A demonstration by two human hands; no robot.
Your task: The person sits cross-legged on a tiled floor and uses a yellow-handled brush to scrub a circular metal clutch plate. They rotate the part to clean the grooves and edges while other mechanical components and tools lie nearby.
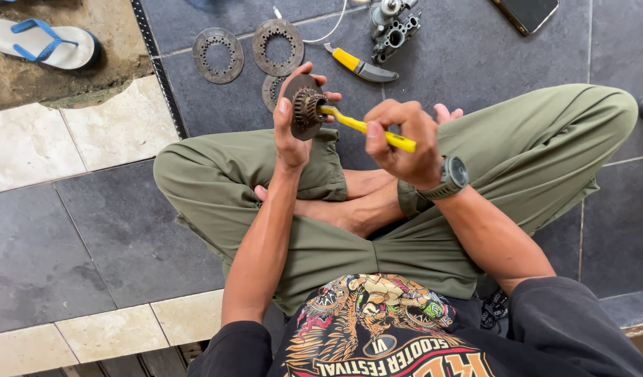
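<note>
My left hand (291,127) holds up a rusty round gear hub (305,106) with teeth around its middle, above my crossed legs. My right hand (404,139), with a grey watch (450,176) on its wrist, grips a yellow-handled brush (367,128). The brush's head touches the toothed part of the hub. Both hands are raised over my olive-green trousers.
On the dark floor tiles ahead lie two toothed metal discs (218,54) (278,46), a third half hidden behind the hub, a yellow-handled knife (358,64), a grey metal carburettor (393,28) and a phone (528,12). A blue-strapped sandal (46,43) lies at far left.
</note>
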